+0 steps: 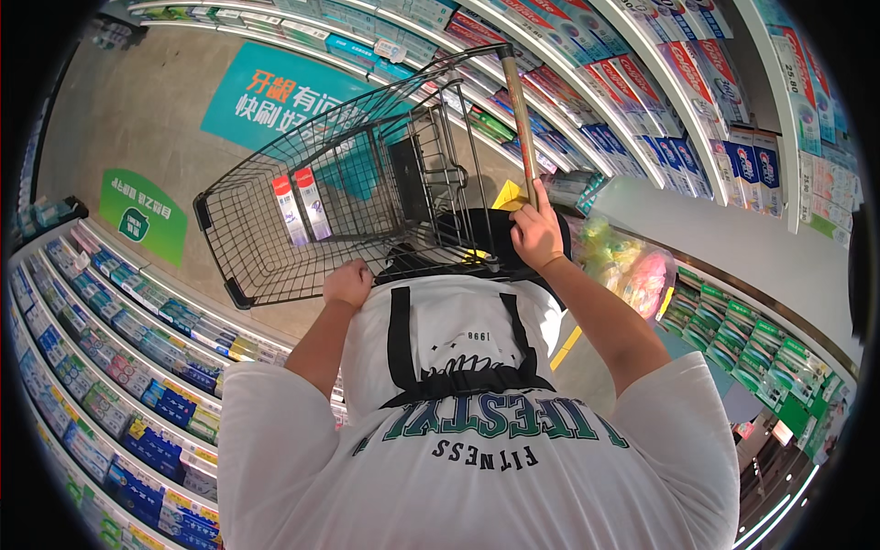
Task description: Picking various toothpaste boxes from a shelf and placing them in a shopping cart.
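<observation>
A black wire shopping cart (254,275) stands crosswise in front of me, its basket to the left and its push handle (520,124) to the right. My right hand (540,230) is wrapped around the near end of the handle, with the index finger stretched along it. My left hand (348,283) is closed at the near top rim of the basket; its fingers are partly hidden. Inside the basket, two red-and-white Colgate toothpaste boxes, a left one (291,210) and a right one (313,204), lie side by side. A folding child-seat panel (409,180) sits near the handle end.
Shelves of Colgate boxes (636,86) and Crest boxes (749,168) rise at the upper right. Shelves of boxed goods (161,402) line the left. A teal floor sticker (234,89) and a green one (148,213) mark the aisle. Green-carded packs (749,337) hang at right.
</observation>
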`<action>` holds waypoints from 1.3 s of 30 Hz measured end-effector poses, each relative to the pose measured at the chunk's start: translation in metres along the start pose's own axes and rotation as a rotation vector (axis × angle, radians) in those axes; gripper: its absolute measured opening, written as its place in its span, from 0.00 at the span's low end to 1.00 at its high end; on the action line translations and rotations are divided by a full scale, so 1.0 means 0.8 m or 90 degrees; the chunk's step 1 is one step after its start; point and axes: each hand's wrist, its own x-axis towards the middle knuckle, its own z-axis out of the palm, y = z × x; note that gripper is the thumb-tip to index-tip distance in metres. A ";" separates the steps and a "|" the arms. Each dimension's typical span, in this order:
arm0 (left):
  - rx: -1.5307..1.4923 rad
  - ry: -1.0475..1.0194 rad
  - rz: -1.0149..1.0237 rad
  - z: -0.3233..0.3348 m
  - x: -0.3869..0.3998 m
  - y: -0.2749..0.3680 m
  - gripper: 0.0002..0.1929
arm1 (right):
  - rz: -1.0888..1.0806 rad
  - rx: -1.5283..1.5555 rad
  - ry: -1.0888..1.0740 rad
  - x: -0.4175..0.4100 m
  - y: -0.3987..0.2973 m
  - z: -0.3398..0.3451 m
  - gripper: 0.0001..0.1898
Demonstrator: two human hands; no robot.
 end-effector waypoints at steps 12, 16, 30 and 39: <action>-0.006 0.002 0.004 0.001 0.001 -0.003 0.15 | 0.002 0.021 0.010 0.002 -0.001 -0.002 0.07; -0.016 0.001 0.004 -0.002 0.000 -0.001 0.15 | 0.006 0.052 0.014 0.003 -0.002 -0.003 0.08; -0.273 0.174 -0.015 0.053 0.081 -0.091 0.22 | -0.022 0.034 0.013 0.009 0.000 0.002 0.10; -0.144 0.212 -0.425 0.068 0.249 -0.225 0.65 | 0.021 0.013 -0.048 0.005 0.005 0.016 0.11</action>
